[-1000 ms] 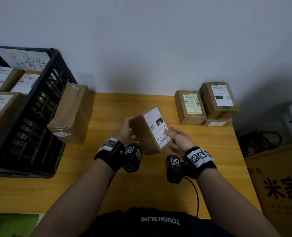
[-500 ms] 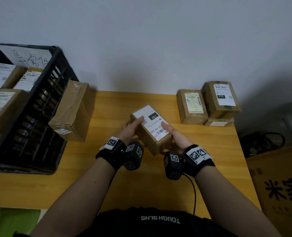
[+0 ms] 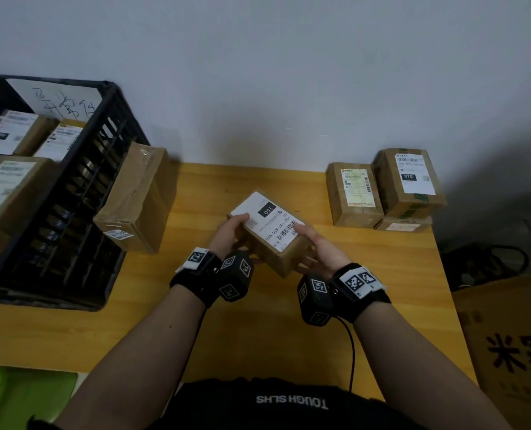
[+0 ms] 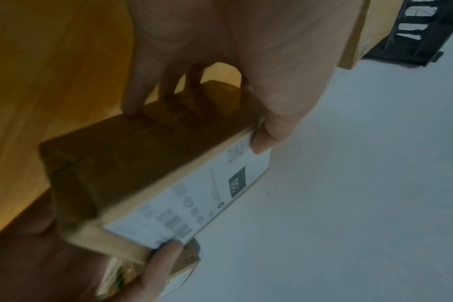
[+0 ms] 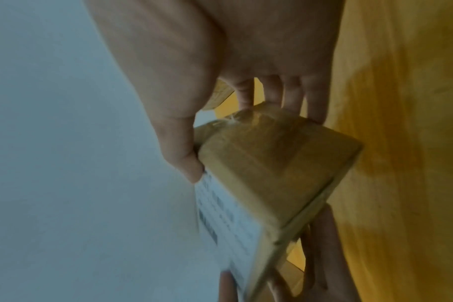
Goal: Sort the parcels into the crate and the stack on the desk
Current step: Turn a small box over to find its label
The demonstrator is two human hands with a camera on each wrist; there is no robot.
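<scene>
A black wrist strap [image 3: 195, 268] with a white square-coded tag is worn on the left wrist, and a matching black strap [image 3: 358, 287] on the right. A black cube-shaped camera housing [image 3: 235, 274] bearing coded markers is fixed to each. A thin black cable [image 3: 351, 352] is seen at the right one. A black shirt [image 3: 289, 405] with white mirrored lettering is worn.

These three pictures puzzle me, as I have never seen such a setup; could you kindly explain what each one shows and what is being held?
No machine here: a person works with bare hands, wearing black wrist bands with small cameras. The wide picture comes from a head camera looking down at a yellow wooden desk. The other two look along each wrist at the fingers. Both the left hand and the right hand hold one brown cardboard parcel with a white label marked 150 above the desk. On the left stands a black plastic crate with parcels inside and a larger brown taped box leaning against it. At the far right sits a small stack of brown labelled parcels.
</scene>
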